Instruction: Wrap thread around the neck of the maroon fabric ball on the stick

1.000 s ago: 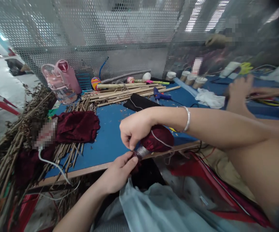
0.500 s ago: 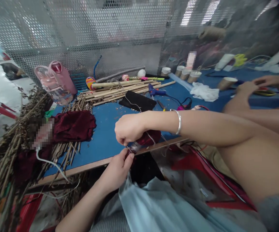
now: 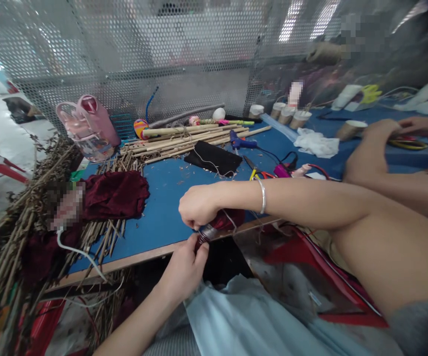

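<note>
Near the table's front edge, my left hand [image 3: 187, 267] is closed around a dark red, cloth-covered piece [image 3: 203, 239] bound with thin cord; its kind I cannot make out. A greyish, shiny band [image 3: 209, 231] shows next to the binding, and a dark red cloth part [image 3: 229, 220] bulges out beyond it. My right hand [image 3: 199, 203], a silver bangle at its wrist, is above with its fingers pinched at the binding. They seem to hold the thin string [image 3: 233, 223], which trails over the red cloth; the fingertips are partly hidden.
Dry stalks [image 3: 14, 237] and dark red cloth [image 3: 115, 195] lie left. Behind are peeled sticks [image 3: 199, 139], a black cloth [image 3: 214, 158], a blue glue gun [image 3: 240, 141] and a pink bottle [image 3: 97, 118]. Another person's hands [image 3: 384, 131] are at the right, near paper rolls.
Both hands have shifted slightly down relative to the table edge, still at the cord-bound piece. The right forearm has lowered, showing more of the coloured tool handles behind it.
</note>
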The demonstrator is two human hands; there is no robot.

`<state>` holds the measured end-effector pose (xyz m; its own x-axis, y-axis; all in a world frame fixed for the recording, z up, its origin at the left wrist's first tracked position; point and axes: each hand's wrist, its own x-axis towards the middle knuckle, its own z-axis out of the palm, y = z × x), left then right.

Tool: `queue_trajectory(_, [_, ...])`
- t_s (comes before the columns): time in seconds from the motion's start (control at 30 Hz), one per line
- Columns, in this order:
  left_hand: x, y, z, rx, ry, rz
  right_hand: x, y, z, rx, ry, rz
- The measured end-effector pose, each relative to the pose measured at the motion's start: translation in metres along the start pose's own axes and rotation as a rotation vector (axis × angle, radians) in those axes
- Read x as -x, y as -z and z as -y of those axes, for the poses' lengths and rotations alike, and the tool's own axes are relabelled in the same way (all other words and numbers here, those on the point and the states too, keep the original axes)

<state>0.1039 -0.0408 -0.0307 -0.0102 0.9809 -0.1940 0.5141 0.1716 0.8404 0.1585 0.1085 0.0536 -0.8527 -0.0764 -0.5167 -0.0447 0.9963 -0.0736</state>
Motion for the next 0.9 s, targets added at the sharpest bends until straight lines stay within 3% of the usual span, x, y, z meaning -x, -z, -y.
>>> queue_trajectory(0.17, [-0.001,0.003,-0.001,0.025,0.003,-0.007,0.001,0.007,-0.008,-0.112,0.033,-0.084])
queue_trajectory(0.33, [0.006,0.014,-0.013,0.032,-0.029,0.044,-0.003,0.002,-0.048,-0.609,0.138,0.023])
queue_trajectory(0.4, [0.007,0.019,-0.015,-0.025,-0.023,0.034,0.002,0.002,-0.062,-0.717,0.067,0.013])
queue_trajectory(0.5, [0.005,0.022,-0.009,-0.154,0.014,-0.010,0.022,0.015,-0.066,-0.581,-0.107,-0.093])
queue_trajectory(0.6, [0.002,0.022,0.002,-0.207,0.045,-0.034,0.052,0.034,-0.044,-0.327,-0.228,-0.190])
queue_trajectory(0.7, [0.002,0.021,0.008,-0.191,0.067,-0.058,0.084,0.047,-0.005,-0.205,-0.234,-0.222])
queue_trajectory(0.8, [0.002,0.026,0.010,-0.197,0.090,-0.123,0.108,0.043,0.035,-0.173,-0.194,-0.156])
queue_trajectory(0.9, [0.000,0.038,0.013,-0.216,0.148,-0.214,0.120,0.030,0.053,-0.241,-0.111,-0.170])
